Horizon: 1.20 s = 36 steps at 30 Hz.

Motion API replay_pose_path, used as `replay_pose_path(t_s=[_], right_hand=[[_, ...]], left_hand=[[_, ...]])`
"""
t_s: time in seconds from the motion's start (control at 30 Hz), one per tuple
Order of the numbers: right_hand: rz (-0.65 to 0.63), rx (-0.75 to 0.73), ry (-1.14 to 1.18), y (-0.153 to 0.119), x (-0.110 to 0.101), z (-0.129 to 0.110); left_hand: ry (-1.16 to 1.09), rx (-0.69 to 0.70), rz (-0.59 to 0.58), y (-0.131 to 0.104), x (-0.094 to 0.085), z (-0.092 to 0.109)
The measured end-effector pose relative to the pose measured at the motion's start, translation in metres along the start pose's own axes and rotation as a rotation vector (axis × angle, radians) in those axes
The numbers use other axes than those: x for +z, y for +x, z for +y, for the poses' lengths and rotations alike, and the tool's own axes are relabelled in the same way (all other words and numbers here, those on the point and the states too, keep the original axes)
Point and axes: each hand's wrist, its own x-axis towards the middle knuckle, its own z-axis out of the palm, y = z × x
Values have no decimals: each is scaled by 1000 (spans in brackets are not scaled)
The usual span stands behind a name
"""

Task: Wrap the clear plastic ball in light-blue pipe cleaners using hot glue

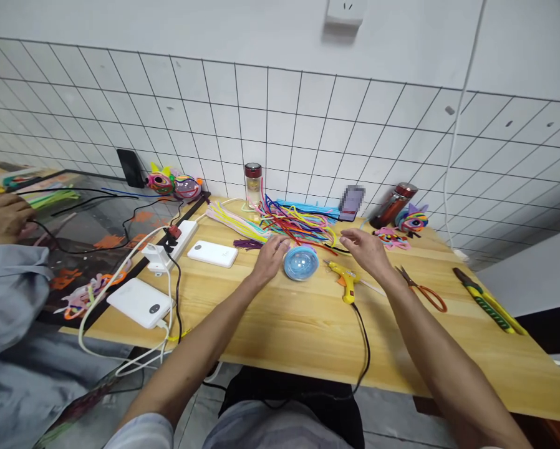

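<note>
A clear, rounded plastic dome with blue around its rim [301,263] rests on the wooden table in front of me. Just left of it is my left hand [271,254], fingers stretched forward and holding nothing I can see; whether it touches the dome is unclear. On the other side my right hand [366,251] reaches over the table with its fingers apart and nothing visible in them. Below that hand lies a yellow hot glue gun [346,279], nozzle towards the dome. Beyond both hands spreads a pile of colourful pipe cleaners [294,221].
Scissors [423,290] and a yellow-green cutting tool [488,302] lie right. A red thermos [395,206], phone [352,202] and glass bottle [253,184] stand at the back. Left are a power strip [172,243], power banks [140,302], cables and another person's hand [6,218].
</note>
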Motion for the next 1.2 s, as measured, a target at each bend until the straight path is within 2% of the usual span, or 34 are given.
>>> replay_pose_path(t_s=[0.13, 0.23, 0.37, 0.57, 0.7, 0.87, 1.2], right_hand=[[-78, 30, -60, 31, 16, 8], [-150, 44, -106, 51, 34, 13], [-250, 49, -165, 72, 52, 20], [-334, 93, -266, 94, 58, 34], [-397, 116, -326, 100, 65, 38], [-449, 148, -393, 99, 77, 36], [-416, 181, -383, 98, 74, 37]], left_hand=[[60, -16, -23, 38, -6, -3], [112, -7, -62, 70, -1, -10], [179, 47, -138, 109, 17, -24], [258, 157, -283, 147, 52, -47], [307, 202, -322, 153, 63, -65], [361, 221, -325, 146, 69, -82], [410, 236, -326, 143, 73, -93]])
